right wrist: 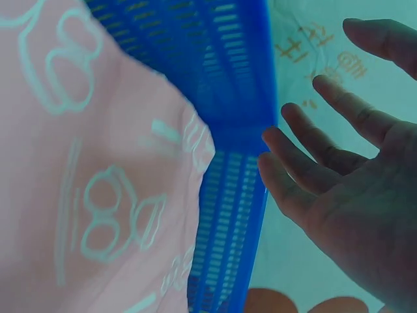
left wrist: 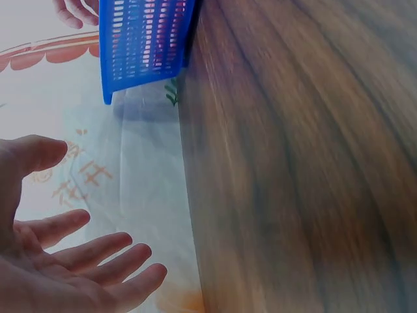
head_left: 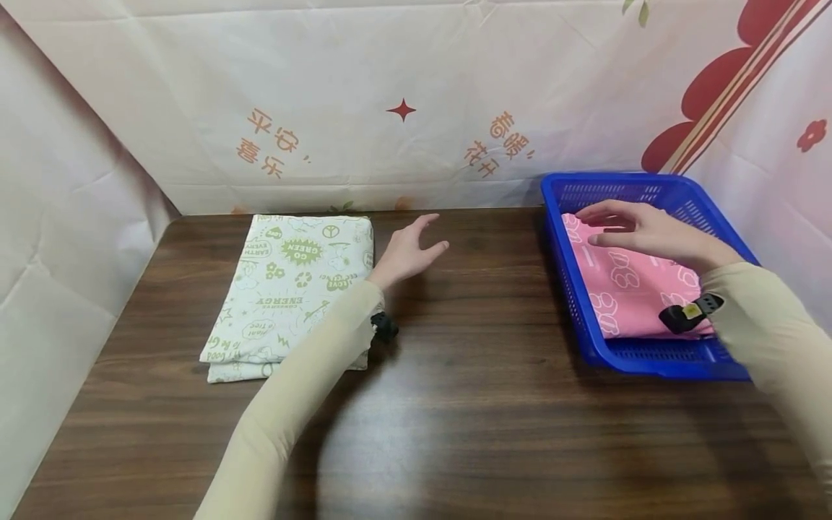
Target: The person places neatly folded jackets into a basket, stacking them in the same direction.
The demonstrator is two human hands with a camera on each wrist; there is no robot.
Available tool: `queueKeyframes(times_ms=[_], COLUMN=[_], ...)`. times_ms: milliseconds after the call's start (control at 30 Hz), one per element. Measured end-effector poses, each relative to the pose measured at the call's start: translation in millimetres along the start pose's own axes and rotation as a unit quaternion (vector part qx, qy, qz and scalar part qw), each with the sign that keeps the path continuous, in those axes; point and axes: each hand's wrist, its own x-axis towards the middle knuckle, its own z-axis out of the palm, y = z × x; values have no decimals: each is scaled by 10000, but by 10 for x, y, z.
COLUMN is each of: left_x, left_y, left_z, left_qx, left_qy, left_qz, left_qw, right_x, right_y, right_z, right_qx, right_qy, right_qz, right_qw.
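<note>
A folded pink cloth (head_left: 633, 289) with white outline prints lies inside the blue plastic basket (head_left: 588, 345) on the right. My right hand (head_left: 643, 230) hovers over it, fingers spread and loosely bent, gripping nothing. In the right wrist view the pink cloth (right wrist: 111, 176) fills the left side, with the fingers beside the basket wall (right wrist: 241, 130). My left hand (head_left: 408, 253) is held above the table just right of a folded white cloth (head_left: 286, 289) with green prints. Its thumb and fingers are apart and hold nothing, as the left hand (left wrist: 78, 261) in its wrist view confirms.
The dark wood-grain table (head_left: 468, 404) spreads between the white cloth and the basket. A pale printed curtain (head_left: 364, 159) hangs along the table's back edge, and more white fabric (head_left: 58, 217) hangs at the left side. The basket stands near the back right corner.
</note>
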Motion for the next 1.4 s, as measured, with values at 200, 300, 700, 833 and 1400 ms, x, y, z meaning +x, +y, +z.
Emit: queueKeyframes(times_ms=[200,300,700,833,1400], left_x=[-54,-72,-170,-231,-384], left_y=[-78,-117,-279,-321,-450], left_z=[-103,-155,-393,-463,-691], left_qx=[-44,-71,-151,-294,-367], left_qy=[95,163,233,243,232], left_qz=[-14,-28,-47,-95,-284], left_qw=[9999,9998,9996,9992,9987], right_x=[117,176,456,569,914], right_y=[-110,-154,-454,-543,-767], right_z=[64,89,198,253,523], right_qx=[128,268,743,932,1421], right_qy=[98,122,85,54,-43], right_qz=[-198,-259,-504,-606,-897], right_qw=[9997,9992,9959,9938,9858])
